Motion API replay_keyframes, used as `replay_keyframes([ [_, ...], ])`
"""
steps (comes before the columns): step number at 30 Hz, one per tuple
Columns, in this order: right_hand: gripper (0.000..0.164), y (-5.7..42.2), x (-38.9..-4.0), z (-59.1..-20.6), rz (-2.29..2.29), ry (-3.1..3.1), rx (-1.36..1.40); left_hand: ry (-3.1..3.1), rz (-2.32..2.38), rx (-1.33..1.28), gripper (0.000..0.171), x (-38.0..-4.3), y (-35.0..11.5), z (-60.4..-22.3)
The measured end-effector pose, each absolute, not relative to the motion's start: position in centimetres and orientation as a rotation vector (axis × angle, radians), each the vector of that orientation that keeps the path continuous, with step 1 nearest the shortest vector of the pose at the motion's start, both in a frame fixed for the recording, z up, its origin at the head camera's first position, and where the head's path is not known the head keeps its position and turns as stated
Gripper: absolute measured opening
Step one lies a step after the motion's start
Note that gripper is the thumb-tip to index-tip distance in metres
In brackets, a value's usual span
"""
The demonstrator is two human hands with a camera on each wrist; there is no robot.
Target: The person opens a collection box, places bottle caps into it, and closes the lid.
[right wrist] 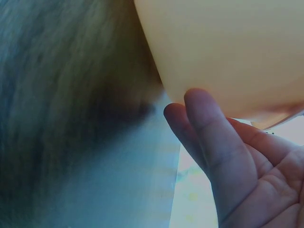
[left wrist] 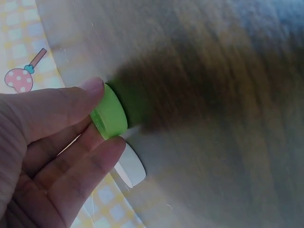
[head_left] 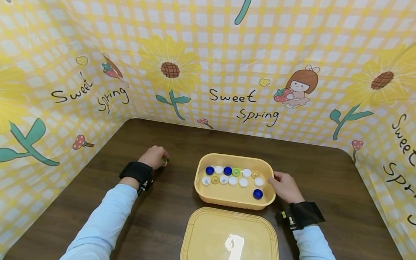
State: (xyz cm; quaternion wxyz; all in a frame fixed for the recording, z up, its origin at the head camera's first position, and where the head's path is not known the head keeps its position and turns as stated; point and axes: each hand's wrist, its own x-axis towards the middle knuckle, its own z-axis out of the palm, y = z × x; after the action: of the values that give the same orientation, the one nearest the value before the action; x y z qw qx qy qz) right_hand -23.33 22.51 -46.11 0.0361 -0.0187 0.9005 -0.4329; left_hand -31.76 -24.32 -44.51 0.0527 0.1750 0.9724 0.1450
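My left hand [head_left: 154, 157] is low over the left part of the table, pinching a green bottle cap [left wrist: 112, 113] between thumb and fingertip. A white cap [left wrist: 131, 167] shows just past that fingertip in the left wrist view. To the right, a yellow plastic box [head_left: 223, 198] holds two rows of bottle caps, white, dark blue, green and clear yellow. One dark blue cap [head_left: 257, 194] lies apart near the box's front right corner. My right hand [head_left: 288, 186] grips the box's right end, thumb at the rim and fingers against the outer wall.
A matching yellow lid [head_left: 230, 238] lies flat on the dark wooden table [head_left: 156, 227], just in front of the box. Yellow checked cloth [head_left: 227, 65] with flowers and lettering hangs behind the table and along both sides.
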Motion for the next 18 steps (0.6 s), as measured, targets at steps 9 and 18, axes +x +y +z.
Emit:
replay_keyframes([
  [9, 0.037, 22.4, -23.3, -46.0, -1.312, 2.758, -0.042, 2.986, 0.452, 0.595, 0.020, -31.6, -23.7, -43.8],
  [18, 0.037, 22.5, -23.4, -46.2, -1.309, 2.765, -0.047, 3.026, 0.582, 0.710, 0.023, -31.2, -20.3, -41.0],
])
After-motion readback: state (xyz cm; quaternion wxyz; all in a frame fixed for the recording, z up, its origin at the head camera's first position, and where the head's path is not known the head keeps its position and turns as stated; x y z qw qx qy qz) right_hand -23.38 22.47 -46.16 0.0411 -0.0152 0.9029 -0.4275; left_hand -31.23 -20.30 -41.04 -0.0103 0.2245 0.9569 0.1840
